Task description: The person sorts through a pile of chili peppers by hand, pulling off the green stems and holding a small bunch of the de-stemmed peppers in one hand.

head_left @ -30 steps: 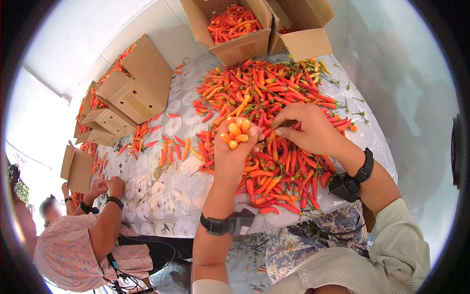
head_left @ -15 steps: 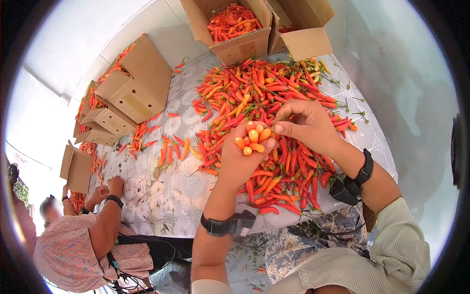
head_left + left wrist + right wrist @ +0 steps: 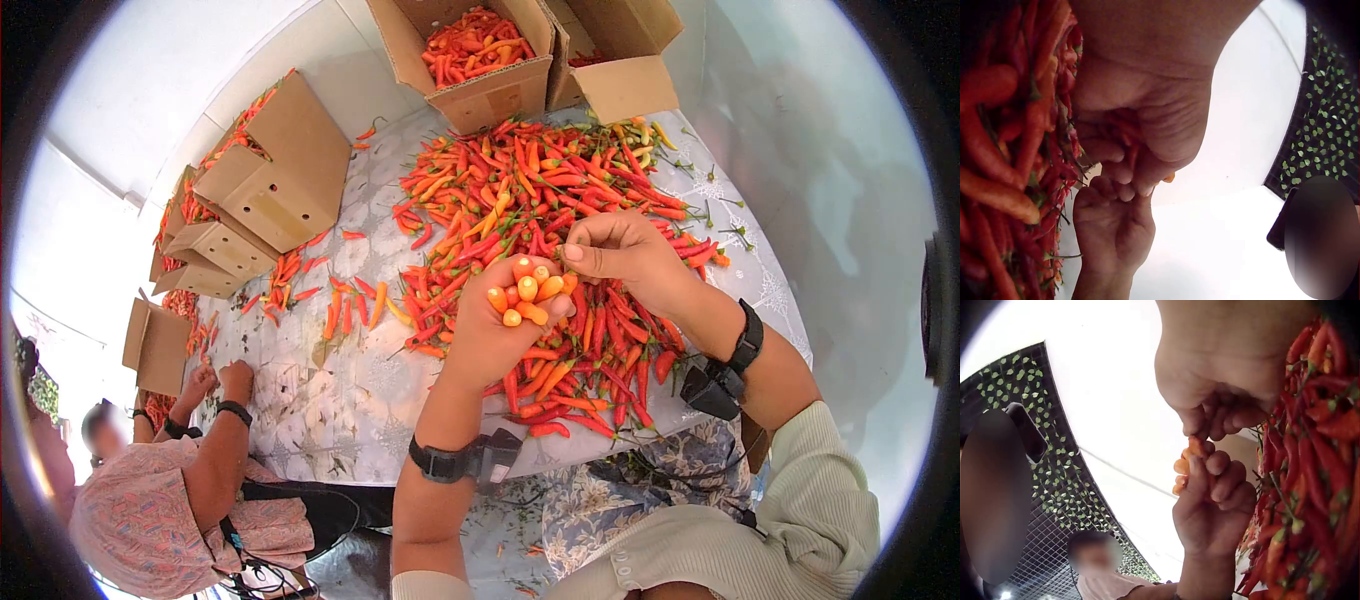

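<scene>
In the head view the left hand grips a bunch of orange and red chillies, their pale stemless ends facing up. The right hand is beside it, thumb and index finger bent together at the bunch's edge. In the right wrist view the right hand's fingertips touch the end of an orange chilli held in the left hand. The left wrist view shows red chillies inside the curled left hand. Both hands are over a large pile of chillies.
Cardboard boxes of chillies stand behind the pile and at the table's left. Loose chillies and stems lie on the patterned tablecloth. Another person works at the left side.
The left hand with its bunch has moved right and slightly down, closer to the right hand. The bunch shows a somewhat different arrangement of ends. The right hand has shifted only slightly.
</scene>
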### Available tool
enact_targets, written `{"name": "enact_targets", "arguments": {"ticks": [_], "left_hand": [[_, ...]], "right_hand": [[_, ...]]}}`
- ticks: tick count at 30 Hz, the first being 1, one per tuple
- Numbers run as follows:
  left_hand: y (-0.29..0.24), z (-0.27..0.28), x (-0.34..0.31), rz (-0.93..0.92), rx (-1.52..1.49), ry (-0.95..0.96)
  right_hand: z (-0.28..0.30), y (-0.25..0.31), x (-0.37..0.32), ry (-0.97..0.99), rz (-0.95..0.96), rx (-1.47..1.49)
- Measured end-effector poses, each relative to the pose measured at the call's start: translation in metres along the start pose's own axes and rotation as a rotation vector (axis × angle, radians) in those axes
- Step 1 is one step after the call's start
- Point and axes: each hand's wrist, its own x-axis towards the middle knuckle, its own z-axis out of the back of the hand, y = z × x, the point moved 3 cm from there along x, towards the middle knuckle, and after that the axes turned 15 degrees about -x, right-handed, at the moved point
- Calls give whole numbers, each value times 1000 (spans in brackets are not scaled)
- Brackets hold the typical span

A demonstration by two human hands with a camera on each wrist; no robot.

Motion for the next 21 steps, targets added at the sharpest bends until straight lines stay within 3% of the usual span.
{"name": "enact_targets", "arguments": {"ticks": [9, 12, 15, 18, 21], "left_hand": [[-2, -1, 0, 73, -36, -1], [-1, 2, 2, 37, 20, -19], [0, 3, 1, 36, 1, -38], [-4, 2, 1, 48, -43, -106], [-3, 9, 4, -21, -63, -164]], "right_hand": [[-5, 3, -1, -22, -131, 114], [-8, 25, -7, -424, 414, -695], [-5, 35, -12, -625, 704, -1066], [18, 36, -10, -801, 574, -1051], [43, 30, -10, -1010, 344, -725]]}}
